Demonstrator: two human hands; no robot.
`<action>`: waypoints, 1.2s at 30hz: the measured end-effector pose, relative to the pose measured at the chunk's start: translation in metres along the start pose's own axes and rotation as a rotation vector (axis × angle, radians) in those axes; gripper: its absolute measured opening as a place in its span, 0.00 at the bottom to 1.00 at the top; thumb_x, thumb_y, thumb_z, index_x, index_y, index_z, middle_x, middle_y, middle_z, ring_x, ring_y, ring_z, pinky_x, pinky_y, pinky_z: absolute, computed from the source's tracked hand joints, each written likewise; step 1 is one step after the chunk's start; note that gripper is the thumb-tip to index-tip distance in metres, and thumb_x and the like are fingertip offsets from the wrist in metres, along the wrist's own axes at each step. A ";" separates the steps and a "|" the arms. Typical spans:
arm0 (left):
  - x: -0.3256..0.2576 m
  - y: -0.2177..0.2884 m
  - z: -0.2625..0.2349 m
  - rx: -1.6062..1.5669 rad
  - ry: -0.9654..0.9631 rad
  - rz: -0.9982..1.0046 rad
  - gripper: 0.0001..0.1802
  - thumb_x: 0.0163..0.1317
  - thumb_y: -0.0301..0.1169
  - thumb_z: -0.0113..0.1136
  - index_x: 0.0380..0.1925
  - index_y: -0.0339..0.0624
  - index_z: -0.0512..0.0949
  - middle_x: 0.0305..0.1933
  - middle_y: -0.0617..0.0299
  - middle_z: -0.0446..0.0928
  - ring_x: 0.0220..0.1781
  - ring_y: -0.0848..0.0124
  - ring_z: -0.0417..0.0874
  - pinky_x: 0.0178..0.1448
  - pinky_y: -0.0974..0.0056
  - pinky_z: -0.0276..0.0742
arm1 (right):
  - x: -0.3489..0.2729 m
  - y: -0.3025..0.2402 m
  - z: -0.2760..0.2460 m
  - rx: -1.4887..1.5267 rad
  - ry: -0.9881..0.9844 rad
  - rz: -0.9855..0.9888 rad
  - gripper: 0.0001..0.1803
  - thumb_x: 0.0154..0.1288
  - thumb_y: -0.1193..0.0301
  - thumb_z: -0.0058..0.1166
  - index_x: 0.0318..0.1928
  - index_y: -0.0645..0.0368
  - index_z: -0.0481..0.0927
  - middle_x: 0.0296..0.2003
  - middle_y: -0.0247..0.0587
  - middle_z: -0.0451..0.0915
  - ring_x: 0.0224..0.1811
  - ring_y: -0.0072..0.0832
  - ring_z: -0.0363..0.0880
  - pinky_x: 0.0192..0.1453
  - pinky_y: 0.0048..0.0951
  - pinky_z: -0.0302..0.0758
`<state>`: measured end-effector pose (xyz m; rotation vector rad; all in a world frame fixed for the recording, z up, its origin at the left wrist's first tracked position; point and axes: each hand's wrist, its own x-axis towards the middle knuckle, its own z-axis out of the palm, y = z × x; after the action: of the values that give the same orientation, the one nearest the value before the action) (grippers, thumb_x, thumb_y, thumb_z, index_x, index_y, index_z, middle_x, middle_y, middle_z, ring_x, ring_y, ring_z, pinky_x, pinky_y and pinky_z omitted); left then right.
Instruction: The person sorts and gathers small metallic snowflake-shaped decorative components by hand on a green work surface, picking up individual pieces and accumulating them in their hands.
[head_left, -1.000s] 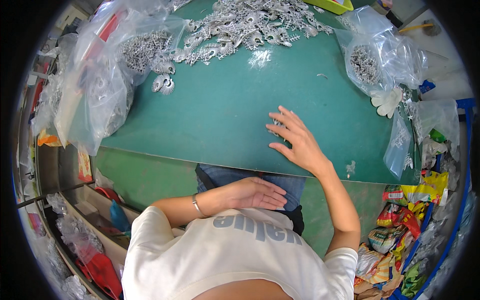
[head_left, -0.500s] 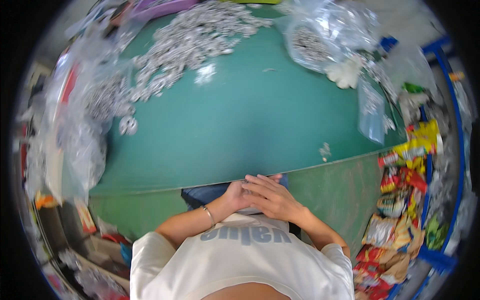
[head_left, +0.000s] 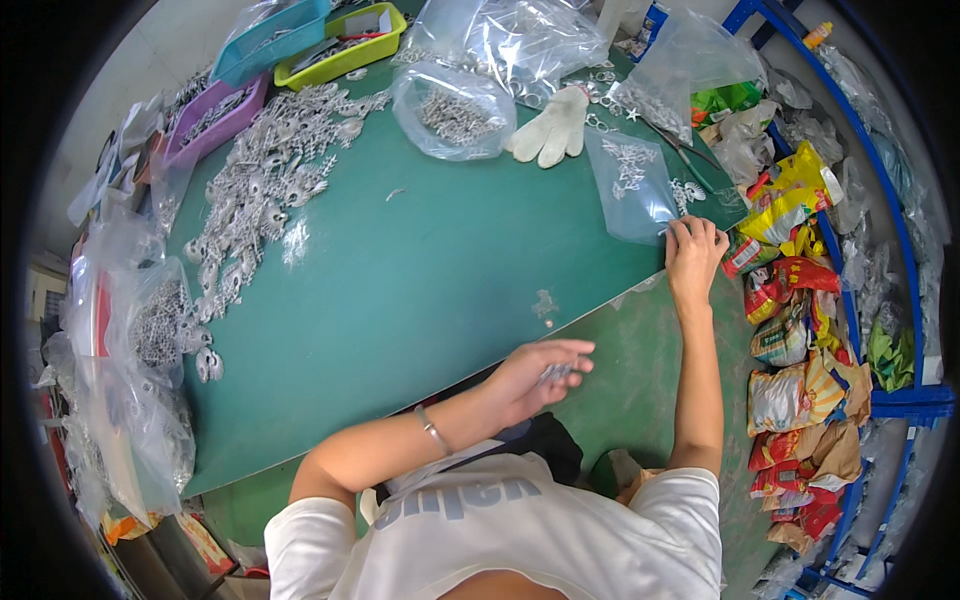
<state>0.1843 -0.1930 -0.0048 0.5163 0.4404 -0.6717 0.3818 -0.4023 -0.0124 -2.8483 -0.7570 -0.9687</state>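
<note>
While the left hand (head_left: 525,383) cups metal pieces (head_left: 556,373), probably light and stiff, at lower centre, the right hand (head_left: 697,250) touches the upper-right bag (head_left: 632,217), likely slippery, best pinched by its edge; grip unclear.

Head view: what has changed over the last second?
The right hand has left the metal pieces it was over and gone right, to the near corner of the clear flat bag; its grip is unclear. The left hand, open and palm-up earlier, now holds small metal pieces. The view swung right. The white glove and metal pile stayed put.
</note>
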 end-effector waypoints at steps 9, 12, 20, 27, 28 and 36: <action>0.134 0.080 0.079 -0.082 0.026 0.257 0.10 0.62 0.27 0.46 0.43 0.39 0.70 0.35 0.61 0.74 0.29 0.77 0.74 0.25 0.75 0.69 | 0.032 -0.010 -0.010 0.227 0.206 -0.025 0.03 0.54 0.74 0.56 0.30 0.59 0.78 0.30 0.38 0.76 0.36 0.34 0.73 0.45 0.37 0.64; 0.160 0.098 0.099 -0.325 0.240 0.393 0.10 0.61 0.29 0.45 0.42 0.40 0.69 0.36 0.59 0.74 0.31 0.71 0.75 0.35 0.69 0.73 | 0.035 -0.012 -0.011 0.269 0.227 -0.002 0.04 0.54 0.74 0.57 0.30 0.60 0.78 0.30 0.38 0.76 0.35 0.34 0.73 0.45 0.36 0.64; 0.179 0.100 0.085 0.160 0.240 0.846 0.33 0.46 0.17 0.43 0.59 0.34 0.59 0.51 0.52 0.67 0.55 0.63 0.66 0.60 0.62 0.61 | 0.037 -0.025 -0.015 0.337 0.266 0.006 0.02 0.53 0.76 0.56 0.27 0.60 0.77 0.27 0.40 0.77 0.33 0.36 0.75 0.43 0.35 0.67; 0.142 0.089 0.037 0.716 0.242 1.002 0.33 0.47 0.09 0.37 0.59 0.29 0.62 0.59 0.46 0.68 0.62 0.59 0.69 0.64 0.60 0.65 | 0.045 -0.044 -0.013 0.552 0.195 0.170 0.04 0.52 0.76 0.58 0.25 0.61 0.76 0.24 0.39 0.75 0.32 0.38 0.72 0.40 0.35 0.67; 0.127 0.093 0.037 0.755 0.174 0.929 0.28 0.50 0.10 0.38 0.55 0.29 0.67 0.55 0.48 0.71 0.57 0.63 0.73 0.58 0.62 0.69 | 0.046 -0.041 -0.014 0.548 0.203 0.156 0.04 0.52 0.77 0.57 0.24 0.62 0.76 0.23 0.40 0.74 0.30 0.36 0.72 0.38 0.33 0.67; 0.028 0.119 -0.034 1.031 0.479 1.136 0.11 0.59 0.19 0.51 0.41 0.37 0.77 0.34 0.64 0.76 0.32 0.79 0.73 0.36 0.74 0.71 | 0.117 -0.010 0.001 1.017 0.150 0.334 0.09 0.58 0.75 0.54 0.22 0.65 0.73 0.17 0.26 0.68 0.20 0.14 0.62 0.24 0.19 0.59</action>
<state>0.2774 -0.1069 -0.0100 1.7465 0.1425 0.4207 0.4583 -0.3422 0.0541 -1.8965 -0.5089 -0.5067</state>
